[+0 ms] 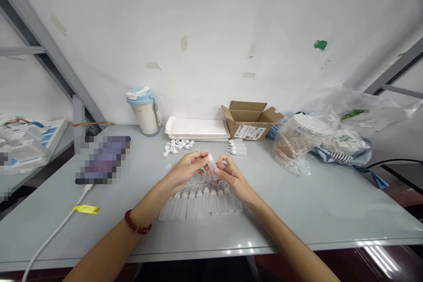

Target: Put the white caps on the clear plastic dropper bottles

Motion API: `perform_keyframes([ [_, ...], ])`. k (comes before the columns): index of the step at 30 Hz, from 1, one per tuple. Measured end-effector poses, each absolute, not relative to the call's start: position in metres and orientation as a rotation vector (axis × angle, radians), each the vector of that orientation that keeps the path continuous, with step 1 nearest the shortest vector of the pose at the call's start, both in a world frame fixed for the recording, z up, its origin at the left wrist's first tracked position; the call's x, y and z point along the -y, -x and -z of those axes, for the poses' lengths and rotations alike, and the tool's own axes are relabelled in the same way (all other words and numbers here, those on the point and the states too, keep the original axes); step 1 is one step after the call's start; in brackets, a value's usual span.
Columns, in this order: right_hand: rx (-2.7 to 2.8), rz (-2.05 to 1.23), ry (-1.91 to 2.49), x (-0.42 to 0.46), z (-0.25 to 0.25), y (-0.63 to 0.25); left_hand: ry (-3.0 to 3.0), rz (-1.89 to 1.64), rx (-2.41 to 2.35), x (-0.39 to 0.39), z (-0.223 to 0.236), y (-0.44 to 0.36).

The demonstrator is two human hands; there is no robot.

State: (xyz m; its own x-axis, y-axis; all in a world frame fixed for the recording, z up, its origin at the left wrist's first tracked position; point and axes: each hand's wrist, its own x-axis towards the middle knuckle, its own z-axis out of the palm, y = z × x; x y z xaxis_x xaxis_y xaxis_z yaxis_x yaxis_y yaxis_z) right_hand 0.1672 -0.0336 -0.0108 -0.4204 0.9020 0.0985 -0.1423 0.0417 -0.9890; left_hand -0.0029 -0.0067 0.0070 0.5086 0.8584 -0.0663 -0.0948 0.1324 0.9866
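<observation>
Between my two hands is a small translucent squeeze bottle (213, 168), tilted, above the middle of the table. My left hand (190, 167) pinches it near its top end, while the fingers of my right hand (231, 175) grip its body. Below them lies a row of several similar bottles (193, 206), side by side, with thin curved pieces at their necks. Behind my left hand is a loose cluster of small white caps (178, 145). A few more bottles (238, 146) with thin curved pieces lie beyond my right hand.
Along the wall stand a blue-lidded cup (143, 112), a stack of white trays (198, 128) and an open cardboard box (249, 128). Plastic bags (297, 141) fill the right rear. A phone (104, 158) with a white cable (62, 218) lies at left on the grey table (313, 211).
</observation>
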Motion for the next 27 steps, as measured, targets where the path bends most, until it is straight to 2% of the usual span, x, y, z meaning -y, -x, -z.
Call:
perform_keyframes([
  [27,1.337,-1.72,0.698,0.0334,0.0087,-0.1711,-1.26,-0.802,-0.721,0.0049,-0.0058,0.0059],
])
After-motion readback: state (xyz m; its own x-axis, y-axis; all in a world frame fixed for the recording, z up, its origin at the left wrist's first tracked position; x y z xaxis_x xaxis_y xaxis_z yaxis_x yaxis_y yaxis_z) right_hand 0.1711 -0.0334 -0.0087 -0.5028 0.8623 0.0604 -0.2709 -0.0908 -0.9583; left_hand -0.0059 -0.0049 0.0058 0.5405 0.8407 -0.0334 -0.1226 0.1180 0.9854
